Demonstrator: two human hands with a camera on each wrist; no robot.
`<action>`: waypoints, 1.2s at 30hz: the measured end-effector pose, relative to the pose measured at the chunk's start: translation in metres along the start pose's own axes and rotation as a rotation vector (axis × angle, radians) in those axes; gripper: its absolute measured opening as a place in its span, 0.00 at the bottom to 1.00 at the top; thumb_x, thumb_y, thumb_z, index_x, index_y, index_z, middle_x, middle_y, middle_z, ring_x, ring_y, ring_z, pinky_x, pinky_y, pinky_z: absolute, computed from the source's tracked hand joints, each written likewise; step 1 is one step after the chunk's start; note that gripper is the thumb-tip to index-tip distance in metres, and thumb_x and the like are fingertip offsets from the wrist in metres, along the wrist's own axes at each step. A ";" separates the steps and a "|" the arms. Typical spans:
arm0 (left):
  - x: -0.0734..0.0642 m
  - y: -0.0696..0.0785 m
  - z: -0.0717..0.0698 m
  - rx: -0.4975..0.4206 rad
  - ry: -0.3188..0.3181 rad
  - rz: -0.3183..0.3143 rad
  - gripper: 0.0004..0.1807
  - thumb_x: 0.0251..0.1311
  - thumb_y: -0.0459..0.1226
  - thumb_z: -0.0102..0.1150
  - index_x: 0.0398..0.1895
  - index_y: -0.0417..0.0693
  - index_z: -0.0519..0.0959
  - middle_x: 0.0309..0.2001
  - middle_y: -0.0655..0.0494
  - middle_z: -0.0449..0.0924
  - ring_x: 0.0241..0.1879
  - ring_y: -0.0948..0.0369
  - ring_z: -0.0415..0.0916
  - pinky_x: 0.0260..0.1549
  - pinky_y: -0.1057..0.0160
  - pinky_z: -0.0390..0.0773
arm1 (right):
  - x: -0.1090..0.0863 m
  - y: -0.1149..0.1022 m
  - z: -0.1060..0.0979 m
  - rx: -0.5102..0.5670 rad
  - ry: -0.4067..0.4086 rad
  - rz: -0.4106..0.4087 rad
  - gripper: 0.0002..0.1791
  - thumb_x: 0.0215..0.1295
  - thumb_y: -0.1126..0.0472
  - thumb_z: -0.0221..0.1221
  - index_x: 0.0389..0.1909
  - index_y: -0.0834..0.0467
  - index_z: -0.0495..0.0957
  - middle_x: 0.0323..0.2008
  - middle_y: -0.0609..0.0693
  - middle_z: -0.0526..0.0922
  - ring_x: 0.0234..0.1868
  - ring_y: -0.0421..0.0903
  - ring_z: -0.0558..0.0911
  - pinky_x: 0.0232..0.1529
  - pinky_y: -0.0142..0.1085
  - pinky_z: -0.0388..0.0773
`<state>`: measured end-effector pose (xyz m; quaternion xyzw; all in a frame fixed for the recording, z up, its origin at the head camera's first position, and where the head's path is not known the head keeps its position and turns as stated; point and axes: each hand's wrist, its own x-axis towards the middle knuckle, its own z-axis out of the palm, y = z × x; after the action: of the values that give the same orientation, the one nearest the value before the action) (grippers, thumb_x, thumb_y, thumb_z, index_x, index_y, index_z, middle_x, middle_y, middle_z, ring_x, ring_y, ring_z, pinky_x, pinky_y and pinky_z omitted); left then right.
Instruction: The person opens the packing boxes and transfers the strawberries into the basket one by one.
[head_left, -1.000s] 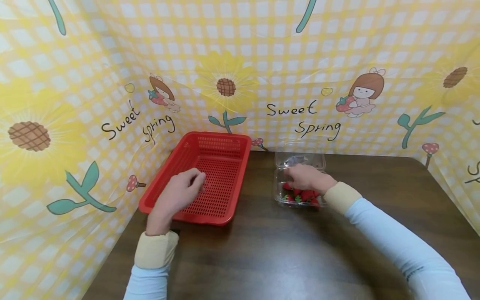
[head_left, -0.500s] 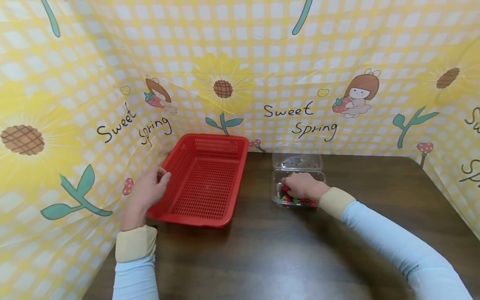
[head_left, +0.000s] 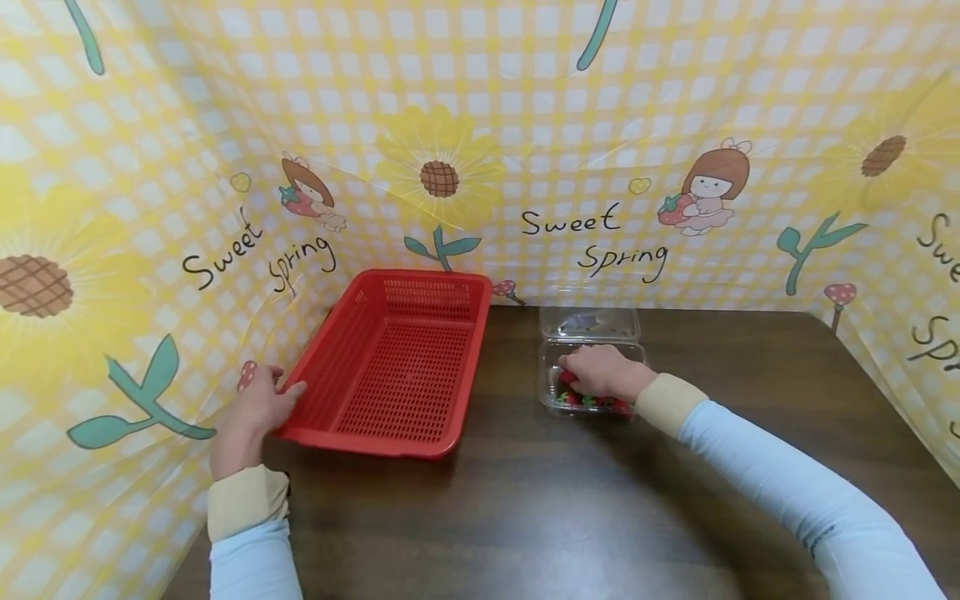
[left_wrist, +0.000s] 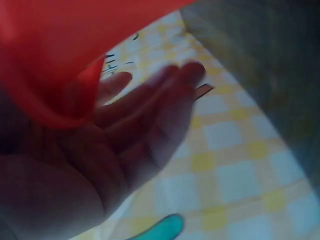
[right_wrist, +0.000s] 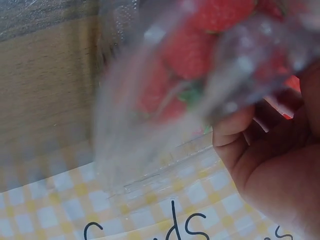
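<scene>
My left hand (head_left: 255,412) is at the left rim of the red plastic basket (head_left: 315,354), its fingers loosely extended outside the wall. The left wrist view shows the red rim (left_wrist: 60,117) against the base of the thumb, the fingers (left_wrist: 155,120) reaching past it. My right hand (head_left: 603,371) reaches down into a clear plastic box (head_left: 551,392) of strawberries (head_left: 588,402). Its curled fingers pinch a strawberry (head_left: 567,377) at the box's left side. In the right wrist view, the box wall (right_wrist: 120,150) partly covers the fingertips.
The hinged clear lid (head_left: 588,323) lies folded back behind the box, near the rear cloth. A brown wooden table (head_left: 510,500) carries both containers. Yellow checked cloth (head_left: 480,108) hangs as walls behind and at both sides, close to the basket's left.
My left hand has moved from over the basket leftward and down to its outer left rim. My right hand has settled lower into the strawberries, fingers closing around one.
</scene>
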<state>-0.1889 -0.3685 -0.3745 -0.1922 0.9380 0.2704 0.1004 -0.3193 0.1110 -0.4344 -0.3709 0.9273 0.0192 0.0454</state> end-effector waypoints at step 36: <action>0.009 -0.011 0.018 -0.038 -0.035 0.166 0.29 0.71 0.51 0.48 0.59 0.33 0.62 0.39 0.40 0.77 0.32 0.56 0.76 0.29 0.62 0.73 | 0.024 -0.009 -0.082 0.043 0.100 -0.007 0.12 0.65 0.57 0.59 0.26 0.53 0.66 0.19 0.45 0.62 0.20 0.42 0.61 0.21 0.36 0.57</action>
<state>-0.1907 -0.3698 -0.3977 -0.1110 0.9436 0.2986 0.0905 -0.3360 0.0826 -0.3552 -0.3737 0.9273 -0.0194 0.0067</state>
